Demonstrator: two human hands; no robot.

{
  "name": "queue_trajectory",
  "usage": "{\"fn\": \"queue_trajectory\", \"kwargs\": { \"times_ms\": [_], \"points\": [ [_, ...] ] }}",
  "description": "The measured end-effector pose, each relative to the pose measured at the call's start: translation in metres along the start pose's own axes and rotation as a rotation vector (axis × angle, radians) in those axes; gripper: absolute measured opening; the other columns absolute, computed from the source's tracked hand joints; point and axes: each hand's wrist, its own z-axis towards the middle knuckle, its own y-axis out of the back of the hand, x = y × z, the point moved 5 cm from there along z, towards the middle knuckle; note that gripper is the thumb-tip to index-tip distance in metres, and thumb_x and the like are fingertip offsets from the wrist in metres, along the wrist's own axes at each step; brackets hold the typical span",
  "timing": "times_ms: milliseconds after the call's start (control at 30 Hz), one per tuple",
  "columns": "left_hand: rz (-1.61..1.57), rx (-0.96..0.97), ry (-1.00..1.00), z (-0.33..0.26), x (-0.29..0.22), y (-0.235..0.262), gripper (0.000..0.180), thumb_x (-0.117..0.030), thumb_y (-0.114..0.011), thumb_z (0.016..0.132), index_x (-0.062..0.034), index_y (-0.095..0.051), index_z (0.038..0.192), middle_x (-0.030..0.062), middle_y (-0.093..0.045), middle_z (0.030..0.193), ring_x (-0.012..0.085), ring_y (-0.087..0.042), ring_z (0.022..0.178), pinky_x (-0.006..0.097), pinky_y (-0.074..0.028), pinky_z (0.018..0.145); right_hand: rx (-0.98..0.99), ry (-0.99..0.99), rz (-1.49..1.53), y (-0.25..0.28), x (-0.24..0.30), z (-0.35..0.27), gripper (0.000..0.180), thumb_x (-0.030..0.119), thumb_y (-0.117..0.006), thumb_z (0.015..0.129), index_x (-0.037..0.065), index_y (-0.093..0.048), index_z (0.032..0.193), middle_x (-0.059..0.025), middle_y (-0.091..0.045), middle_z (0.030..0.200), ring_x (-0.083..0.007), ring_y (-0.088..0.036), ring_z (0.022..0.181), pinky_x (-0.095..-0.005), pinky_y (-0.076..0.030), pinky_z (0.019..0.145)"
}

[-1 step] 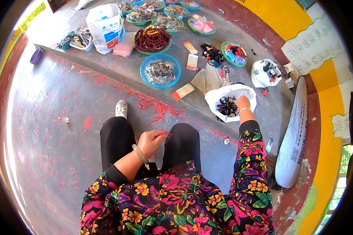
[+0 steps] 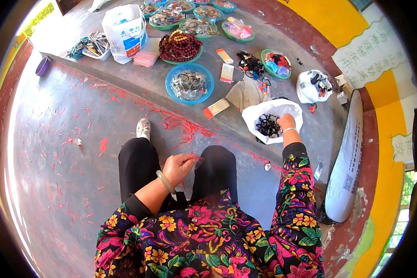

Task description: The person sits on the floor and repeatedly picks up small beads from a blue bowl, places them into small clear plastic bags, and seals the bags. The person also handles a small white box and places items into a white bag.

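Over my lap, my left hand (image 2: 177, 169) pinches a small clear plastic bag (image 2: 198, 163) with a red edge, held between thumb and fingers near my right knee. Farther off to the right, my right hand (image 2: 286, 122) reaches into an open white plastic bag (image 2: 252, 114) on the raised ledge. Inside lies a heap of black bands (image 2: 268, 126) that look like hair ties, with small shiny pieces among them. My right fingers bend down against the heap, their tips hidden; what they grip cannot be made out.
On the ledge stand a blue basin (image 2: 210, 83) of packaged pieces, a pile of dark red bead strings (image 2: 178, 47), a second white bag (image 2: 306, 90) and a grey cloth (image 2: 245, 94). Red strips (image 2: 185, 126) litter the floor. A long wrapped roll (image 2: 345, 171) leans at the right wall.
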Motion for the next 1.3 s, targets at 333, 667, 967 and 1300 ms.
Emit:
{"fn": "queue_trajectory", "kwargs": {
  "times_ms": [333,667,967,1300],
  "points": [
    [-0.041,0.042,0.069,-0.003,-0.003,0.004,0.025,-0.017,-0.051,0.082,-0.0075,-0.067,0.1,0.0091,-0.058,0.064,0.0097,-0.052,0.057,0.028,-0.045,0.057,0.211,-0.068,1.441,0.024,0.037,-0.066,0.015,0.011,-0.059,0.075,0.0,-0.064,0.083,-0.0098,-0.065,0.085,-0.0172,-0.062,0.076,-0.0263,-0.05,0.067],
    [-0.568,0.251,0.199,-0.012,0.006,0.0,0.025,-0.012,-0.053,0.088,0.0009,-0.062,0.107,0.0063,-0.064,0.101,0.0137,-0.06,0.091,0.027,-0.05,0.074,0.557,0.682,1.766,0.126,0.178,-0.205,0.009,0.007,-0.053,0.071,0.001,-0.059,0.072,-0.0147,-0.062,0.104,-0.0247,-0.056,0.102,-0.0351,-0.045,0.081],
    [-1.118,0.455,0.038,-0.059,-0.032,0.021,0.022,-0.011,-0.051,0.089,0.0013,-0.062,0.103,0.0093,-0.058,0.114,0.0189,-0.056,0.106,0.029,-0.053,0.076,0.772,1.052,1.541,0.157,0.256,-0.301,0.008,0.005,-0.053,0.069,-0.002,-0.055,0.065,-0.0199,-0.06,0.102,-0.0224,-0.058,0.091,-0.0321,-0.046,0.079],
    [-1.081,0.256,0.036,-0.111,-0.015,0.028,0.021,-0.003,-0.053,0.087,0.0067,-0.059,0.105,0.0138,-0.06,0.108,0.0233,-0.058,0.102,0.033,-0.05,0.088,0.64,0.947,1.553,0.149,0.25,-0.341,0.014,0.01,-0.057,0.072,-0.003,-0.062,0.074,-0.0126,-0.063,0.086,-0.0206,-0.06,0.084,-0.0311,-0.046,0.077]
  ]
}}
